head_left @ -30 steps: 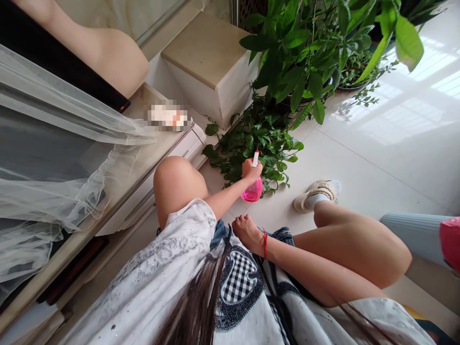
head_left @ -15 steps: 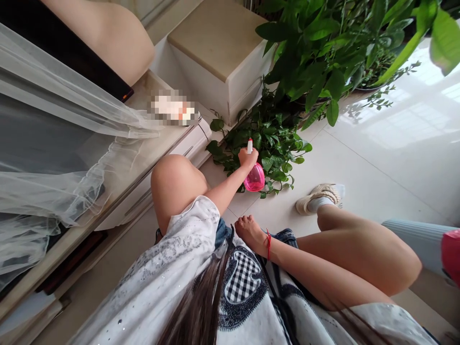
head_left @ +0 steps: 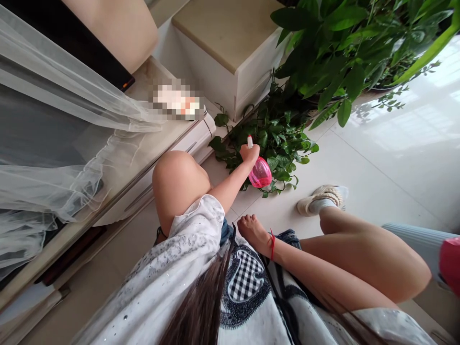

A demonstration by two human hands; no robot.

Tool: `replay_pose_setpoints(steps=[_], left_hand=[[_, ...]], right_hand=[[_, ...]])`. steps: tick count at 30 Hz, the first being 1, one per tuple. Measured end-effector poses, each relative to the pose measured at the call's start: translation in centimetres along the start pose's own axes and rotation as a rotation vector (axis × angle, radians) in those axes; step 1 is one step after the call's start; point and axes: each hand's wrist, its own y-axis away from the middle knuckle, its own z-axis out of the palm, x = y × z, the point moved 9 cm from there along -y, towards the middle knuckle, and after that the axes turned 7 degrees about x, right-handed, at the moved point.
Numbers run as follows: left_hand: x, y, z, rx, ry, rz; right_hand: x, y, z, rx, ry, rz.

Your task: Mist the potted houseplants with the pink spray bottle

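My left hand [head_left: 249, 153] reaches forward past my left knee and is closed round the neck of a pink spray bottle [head_left: 260, 173] with a white nozzle. The nozzle sits just over the leaves of a low green trailing plant [head_left: 283, 139] on the floor. My right hand [head_left: 254, 232], with a red string at the wrist, rests on my lap against the denim. Its fingers are curled under and nothing shows in them.
A taller leafy potted plant [head_left: 345, 52] stands behind the low one. A white block with a beige top [head_left: 223, 33] is at the back, with a low cabinet [head_left: 143, 158] under sheer white fabric [head_left: 53, 143] on the left. My sandalled foot [head_left: 323, 199] rests on white floor tiles.
My left hand has lifted the pink bottle a little and moved it further in over the low plant, tilting it. My right hand has stayed on my lap.
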Motion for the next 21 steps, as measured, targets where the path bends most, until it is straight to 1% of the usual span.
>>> replay_pose_setpoints(steps=[2, 6, 10, 16, 21], left_hand=[[0.0, -0.1, 0.0, -0.003, 0.004, -0.011], [-0.1, -0.1, 0.4, -0.012, 0.018, 0.025], [-0.8, -0.2, 0.7, -0.008, 0.036, 0.056], [-3.6, 0.0, 0.4, -0.013, -0.018, -0.079], [-4.3, 0.5, 0.1, 0.011, -0.021, -0.081]], right_hand=[[0.0, 0.0, -0.1, 0.0, 0.0, 0.0], [0.0, 0.1, -0.3, -0.006, -0.005, 0.0], [-0.1, 0.2, -0.5, -0.013, -0.008, 0.0], [-0.2, 0.5, -0.5, -0.029, -0.01, 0.006], [-0.1, 0.6, -0.6, -0.017, -0.01, 0.004]])
